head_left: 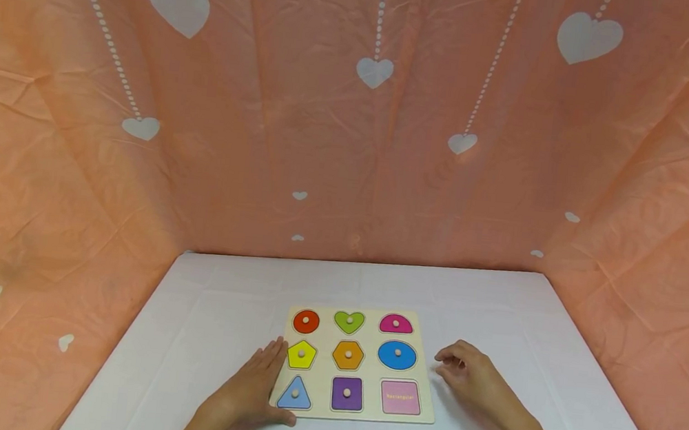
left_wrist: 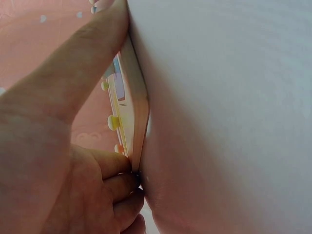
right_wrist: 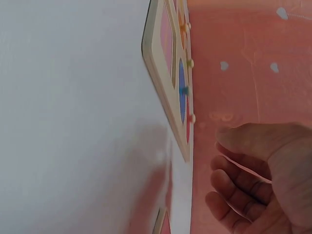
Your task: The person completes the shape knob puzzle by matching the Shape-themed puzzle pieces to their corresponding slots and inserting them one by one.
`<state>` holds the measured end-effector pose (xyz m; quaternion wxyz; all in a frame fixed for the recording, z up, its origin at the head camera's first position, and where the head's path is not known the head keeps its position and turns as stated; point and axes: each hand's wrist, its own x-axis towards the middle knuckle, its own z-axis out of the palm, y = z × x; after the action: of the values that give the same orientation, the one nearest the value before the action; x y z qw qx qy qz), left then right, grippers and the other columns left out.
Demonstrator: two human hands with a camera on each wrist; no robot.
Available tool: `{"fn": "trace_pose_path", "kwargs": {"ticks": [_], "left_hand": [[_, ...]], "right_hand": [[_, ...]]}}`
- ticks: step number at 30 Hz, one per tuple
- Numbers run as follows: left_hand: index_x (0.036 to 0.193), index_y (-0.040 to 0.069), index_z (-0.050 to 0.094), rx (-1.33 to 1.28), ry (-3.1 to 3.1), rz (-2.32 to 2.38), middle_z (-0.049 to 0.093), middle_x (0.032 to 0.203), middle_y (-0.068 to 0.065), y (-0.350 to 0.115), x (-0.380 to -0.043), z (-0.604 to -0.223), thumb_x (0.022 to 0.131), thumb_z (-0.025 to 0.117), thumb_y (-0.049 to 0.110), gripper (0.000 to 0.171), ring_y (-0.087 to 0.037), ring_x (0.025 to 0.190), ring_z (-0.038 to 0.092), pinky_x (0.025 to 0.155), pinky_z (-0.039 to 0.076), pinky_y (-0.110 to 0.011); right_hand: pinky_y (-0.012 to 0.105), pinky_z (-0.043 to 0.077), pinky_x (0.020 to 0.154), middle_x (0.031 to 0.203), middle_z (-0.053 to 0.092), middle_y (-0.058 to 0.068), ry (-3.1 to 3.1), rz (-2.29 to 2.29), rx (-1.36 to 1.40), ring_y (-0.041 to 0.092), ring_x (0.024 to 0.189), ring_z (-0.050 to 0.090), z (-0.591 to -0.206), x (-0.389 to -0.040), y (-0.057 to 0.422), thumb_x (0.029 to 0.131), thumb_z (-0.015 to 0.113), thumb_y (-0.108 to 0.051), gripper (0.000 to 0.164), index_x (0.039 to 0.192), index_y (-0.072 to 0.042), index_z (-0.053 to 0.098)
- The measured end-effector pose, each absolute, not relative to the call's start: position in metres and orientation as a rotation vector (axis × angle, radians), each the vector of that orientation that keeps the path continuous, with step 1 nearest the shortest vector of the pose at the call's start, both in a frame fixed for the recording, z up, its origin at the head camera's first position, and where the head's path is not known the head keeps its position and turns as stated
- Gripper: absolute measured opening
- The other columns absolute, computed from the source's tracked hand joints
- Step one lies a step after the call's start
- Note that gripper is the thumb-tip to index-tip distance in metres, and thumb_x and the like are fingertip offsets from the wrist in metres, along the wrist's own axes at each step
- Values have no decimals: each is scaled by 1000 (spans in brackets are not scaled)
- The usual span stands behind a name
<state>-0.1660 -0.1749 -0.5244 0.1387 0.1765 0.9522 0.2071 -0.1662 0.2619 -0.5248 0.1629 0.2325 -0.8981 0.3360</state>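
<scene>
A wooden shape puzzle board (head_left: 323, 372) lies flat on the white table with knobbed, coloured pieces in its recesses. My left hand (head_left: 253, 383) rests against the board's left side, its fingers along that edge and the thumb at the near left corner. The near right recess (head_left: 400, 397) has a pink bottom printed "Rectangular" and no knob. Beside the board's right edge, my right hand (head_left: 475, 376) hovers with loosely bent fingers and nothing in them. Low in the right wrist view, a pink wooden piece (right_wrist: 166, 225) is partly visible on the table; the head view does not show it.
The white table (head_left: 237, 295) extends around the board. Behind it and along both sides hangs an orange-pink cloth (head_left: 265, 131) printed with white hearts.
</scene>
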Motion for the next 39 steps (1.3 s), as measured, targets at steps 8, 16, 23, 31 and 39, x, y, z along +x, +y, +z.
{"fn": "trace_pose_path", "kwargs": {"ticks": [8,16,23,31,39], "left_hand": [[167,-4,25,521,2753,607,23,176,-23,-176,-166,-524,68,98,55,137,-39,163,22,133,20,-57],[168,-4,25,517,2748,599,22,176,-23,-176,-165,-523,69,98,56,136,-39,164,21,133,19,-57],[168,-4,25,511,2752,600,22,176,-22,-174,-164,-520,69,98,55,136,-38,163,21,133,19,-57],[168,-4,25,506,2748,606,22,177,-21,-174,-163,-518,69,97,55,135,-38,164,21,133,20,-57],[168,-4,25,502,2748,606,22,177,-22,-174,-163,-519,70,97,55,135,-38,164,20,133,19,-57]], "right_hand": [[25,56,63,88,63,-10,-2483,923,635,4,75,58,-529,-164,279,77,88,11,29,97,-7,75],[27,56,64,88,63,-12,-2512,916,530,5,76,59,-531,-158,293,80,90,4,26,96,-11,75],[28,58,70,93,66,-12,-2581,881,387,5,81,63,-532,-150,304,82,90,0,24,95,-14,76],[30,62,74,93,65,-11,-2634,880,351,6,84,65,-538,-145,315,82,91,-1,24,94,-14,75],[27,57,69,90,64,-7,-2640,856,308,1,79,58,-543,-141,323,80,92,-2,22,93,-10,75]]}}
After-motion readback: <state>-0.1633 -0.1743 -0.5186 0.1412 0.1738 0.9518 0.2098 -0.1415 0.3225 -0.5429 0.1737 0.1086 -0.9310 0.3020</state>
